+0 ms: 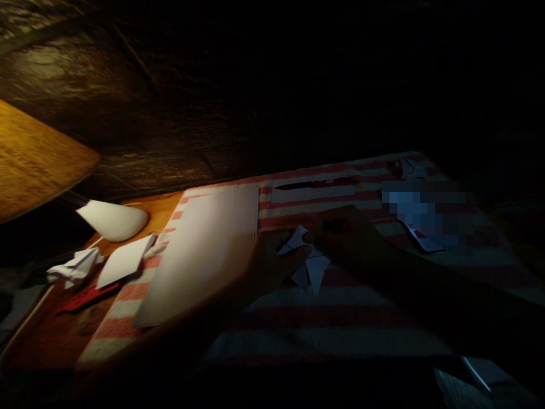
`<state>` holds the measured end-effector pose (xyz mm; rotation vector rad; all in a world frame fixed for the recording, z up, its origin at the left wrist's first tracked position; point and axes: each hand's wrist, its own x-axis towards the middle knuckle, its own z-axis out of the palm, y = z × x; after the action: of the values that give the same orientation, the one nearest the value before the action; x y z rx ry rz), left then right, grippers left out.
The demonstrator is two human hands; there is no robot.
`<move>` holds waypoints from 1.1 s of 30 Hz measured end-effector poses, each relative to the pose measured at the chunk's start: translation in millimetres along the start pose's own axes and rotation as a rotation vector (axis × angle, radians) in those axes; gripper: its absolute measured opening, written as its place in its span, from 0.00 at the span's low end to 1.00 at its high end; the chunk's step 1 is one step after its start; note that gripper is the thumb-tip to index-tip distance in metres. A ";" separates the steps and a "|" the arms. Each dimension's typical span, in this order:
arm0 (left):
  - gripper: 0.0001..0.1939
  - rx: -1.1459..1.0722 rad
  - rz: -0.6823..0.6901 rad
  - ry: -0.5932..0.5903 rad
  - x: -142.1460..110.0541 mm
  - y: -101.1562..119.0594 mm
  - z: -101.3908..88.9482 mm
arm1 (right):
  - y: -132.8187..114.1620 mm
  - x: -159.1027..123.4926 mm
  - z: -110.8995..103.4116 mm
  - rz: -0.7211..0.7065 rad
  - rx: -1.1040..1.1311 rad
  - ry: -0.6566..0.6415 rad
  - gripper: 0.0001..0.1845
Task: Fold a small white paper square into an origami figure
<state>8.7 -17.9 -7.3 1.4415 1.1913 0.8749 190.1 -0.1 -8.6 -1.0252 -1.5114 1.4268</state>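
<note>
A small piece of folded white paper, with creases and pointed flaps, is held over the striped cloth. My left hand grips it from the left, the thumb lying across its face. From the right, my right hand pinches its upper edge, thumb and fingers closed. Both hands are in deep shadow, so finer finger detail is hidden. To the left of my left hand lies a large stack of white paper. Beyond my hands a knife with a dark blade and red handle rests on a white strip.
A red and white striped cloth covers much of the wooden table. At left are a white lamp base, crumpled paper, a white sheet and a red tool. A lit phone, partly blurred, lies at right.
</note>
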 end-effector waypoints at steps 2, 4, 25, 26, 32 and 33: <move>0.09 0.001 0.003 0.004 0.4 0.0 -0.2 | 0.3 -0.6 1.5 0.004 0.013 0.023 0.19; 0.10 -0.008 0.012 0.009 1.1 -1.5 -0.8 | 0.9 -0.7 2.0 0.018 0.015 0.044 0.19; 0.10 -0.172 -0.055 0.035 5.1 -3.3 -8.0 | 5.0 2.0 2.0 0.101 0.174 0.003 0.19; 0.10 -0.179 -0.059 0.027 5.1 -2.1 -8.4 | 5.6 1.5 2.8 0.102 0.173 0.005 0.18; 0.10 -0.207 -0.082 0.004 5.5 -0.6 -8.1 | 7.9 -0.4 5.7 0.095 0.236 0.020 0.13; 0.09 -0.199 -0.071 0.001 5.4 -1.1 -7.8 | 7.7 -0.5 5.6 0.095 0.241 0.016 0.13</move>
<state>2.4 -10.7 -7.1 1.2312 1.1158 0.9178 185.3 -2.3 -16.5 -0.9673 -1.2570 1.6193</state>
